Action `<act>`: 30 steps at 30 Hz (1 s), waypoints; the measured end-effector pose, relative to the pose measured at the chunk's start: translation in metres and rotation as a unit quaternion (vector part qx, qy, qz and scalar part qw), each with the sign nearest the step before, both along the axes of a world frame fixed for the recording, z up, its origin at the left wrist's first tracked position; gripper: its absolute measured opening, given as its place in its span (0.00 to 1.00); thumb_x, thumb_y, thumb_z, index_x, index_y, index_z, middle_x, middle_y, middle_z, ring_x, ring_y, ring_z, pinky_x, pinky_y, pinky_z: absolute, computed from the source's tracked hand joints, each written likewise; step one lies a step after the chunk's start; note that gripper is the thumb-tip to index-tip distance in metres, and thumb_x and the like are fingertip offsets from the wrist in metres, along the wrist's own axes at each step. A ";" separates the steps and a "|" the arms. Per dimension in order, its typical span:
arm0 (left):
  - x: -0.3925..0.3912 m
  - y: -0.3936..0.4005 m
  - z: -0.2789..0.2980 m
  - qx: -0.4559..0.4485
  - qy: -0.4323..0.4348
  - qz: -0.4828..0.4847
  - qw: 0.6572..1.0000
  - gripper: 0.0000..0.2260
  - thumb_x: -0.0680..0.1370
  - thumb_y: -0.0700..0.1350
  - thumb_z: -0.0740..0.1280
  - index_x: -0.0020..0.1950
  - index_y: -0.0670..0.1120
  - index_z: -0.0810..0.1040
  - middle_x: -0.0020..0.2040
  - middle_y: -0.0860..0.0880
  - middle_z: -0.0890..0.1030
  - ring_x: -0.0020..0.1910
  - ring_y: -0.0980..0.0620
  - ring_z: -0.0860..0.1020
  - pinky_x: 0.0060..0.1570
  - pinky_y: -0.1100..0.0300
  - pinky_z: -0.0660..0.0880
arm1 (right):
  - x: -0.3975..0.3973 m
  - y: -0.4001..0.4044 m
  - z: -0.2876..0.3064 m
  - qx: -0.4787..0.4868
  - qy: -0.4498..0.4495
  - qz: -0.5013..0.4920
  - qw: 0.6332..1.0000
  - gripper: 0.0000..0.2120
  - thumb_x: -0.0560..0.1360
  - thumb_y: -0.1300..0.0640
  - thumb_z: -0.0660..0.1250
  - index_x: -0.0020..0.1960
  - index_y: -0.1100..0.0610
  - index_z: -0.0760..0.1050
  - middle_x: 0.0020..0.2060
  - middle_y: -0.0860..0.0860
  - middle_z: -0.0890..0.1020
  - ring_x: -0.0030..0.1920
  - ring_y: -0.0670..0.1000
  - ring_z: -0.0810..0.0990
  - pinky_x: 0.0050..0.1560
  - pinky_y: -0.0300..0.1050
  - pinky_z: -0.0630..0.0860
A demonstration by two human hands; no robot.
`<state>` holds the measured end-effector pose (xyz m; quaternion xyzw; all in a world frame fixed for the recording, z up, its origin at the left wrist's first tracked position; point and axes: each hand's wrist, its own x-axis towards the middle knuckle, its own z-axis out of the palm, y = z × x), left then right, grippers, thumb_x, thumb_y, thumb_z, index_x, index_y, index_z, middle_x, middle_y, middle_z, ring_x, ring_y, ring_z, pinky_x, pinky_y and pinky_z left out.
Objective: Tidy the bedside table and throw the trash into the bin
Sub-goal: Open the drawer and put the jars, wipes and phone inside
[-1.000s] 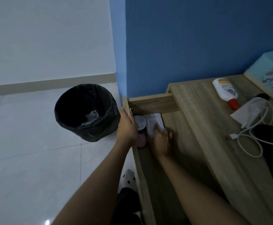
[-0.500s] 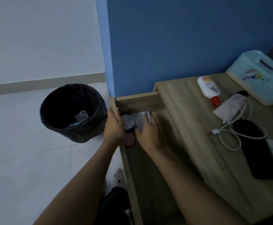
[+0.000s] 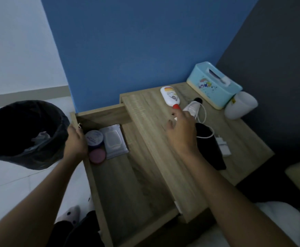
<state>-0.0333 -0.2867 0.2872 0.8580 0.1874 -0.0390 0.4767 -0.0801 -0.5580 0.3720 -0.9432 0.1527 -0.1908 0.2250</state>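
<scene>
Lotion bottle (image 3: 169,97) lies on the worktop (image 3: 145,122), cap end toward the right hand (image 3: 181,132), at its 12 o'clock; fingers (image 3: 176,114) loosely spread, empty. Left hand (image 3: 76,143) grips the drawer edge (image 3: 74,120).

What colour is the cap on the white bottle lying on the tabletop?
Red, on the white bottle; the head view shows it just beyond the right hand.

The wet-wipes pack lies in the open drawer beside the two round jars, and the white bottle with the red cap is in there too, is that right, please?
Not quite: the white bottle lies on the tabletop, not in the drawer, as the head view shows. The wet-wipes pack does lie in the drawer beside the two jars.
</scene>
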 end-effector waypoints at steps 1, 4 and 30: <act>0.000 0.000 0.000 -0.003 0.004 -0.002 1.000 0.21 0.83 0.50 0.48 0.74 0.42 0.56 0.68 0.31 0.69 0.65 0.32 0.70 0.63 0.41 0.68 | -0.009 -0.013 0.000 -0.008 0.012 -0.019 1.000 0.17 0.71 0.60 0.65 0.59 0.59 0.77 0.56 0.59 0.79 0.57 0.61 0.76 0.58 0.57 0.73; -0.001 0.002 0.000 -0.015 0.014 -0.006 1.000 0.21 0.83 0.51 0.48 0.73 0.43 0.56 0.67 0.33 0.70 0.64 0.33 0.71 0.62 0.38 0.69 | -0.035 -0.044 0.003 -0.013 0.027 -0.099 0.995 0.18 0.72 0.61 0.66 0.62 0.57 0.74 0.58 0.58 0.75 0.60 0.59 0.72 0.61 0.54 0.71; 0.000 0.002 -0.001 -0.010 0.001 -0.003 1.000 0.21 0.83 0.51 0.48 0.74 0.43 0.56 0.67 0.33 0.71 0.64 0.33 0.72 0.62 0.39 0.70 | -0.095 -0.085 0.007 0.126 0.114 -0.161 0.972 0.33 0.71 0.49 0.73 0.70 0.54 0.62 0.61 0.56 0.77 0.55 0.55 0.77 0.48 0.47 0.74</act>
